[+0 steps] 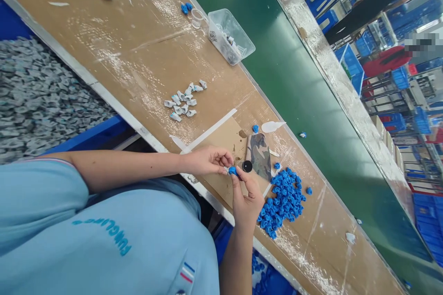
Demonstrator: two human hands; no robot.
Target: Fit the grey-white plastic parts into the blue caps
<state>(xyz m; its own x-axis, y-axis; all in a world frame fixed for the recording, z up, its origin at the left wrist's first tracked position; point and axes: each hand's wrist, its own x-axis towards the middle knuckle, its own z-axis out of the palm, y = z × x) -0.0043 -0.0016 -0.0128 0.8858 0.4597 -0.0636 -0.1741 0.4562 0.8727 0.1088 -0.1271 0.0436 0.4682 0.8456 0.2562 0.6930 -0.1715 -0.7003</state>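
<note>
My left hand [210, 160] pinches a small grey piece [226, 170] at its fingertips, which is mostly hidden. Thumb and fingers of my right hand [248, 196] are closed on a small blue plastic piece [233, 171]. The two pieces meet between my hands, over a brown board on the workbench; whether they are joined I cannot tell. Beside my right hand lies a big pile of blue pieces [285, 200]. A group of loose grey pieces [182, 101] rests farther up the bench, beyond my left hand.
A camouflage-patterned flat object [259, 154] and a round black cap [247, 166] lie by my hands. Near the green conveyor belt [311, 115] stands a clear plastic tub [231, 37]. A blue bin of grey pieces [44, 97] sits below the bench edge. Another person [374, 0] stands across the belt.
</note>
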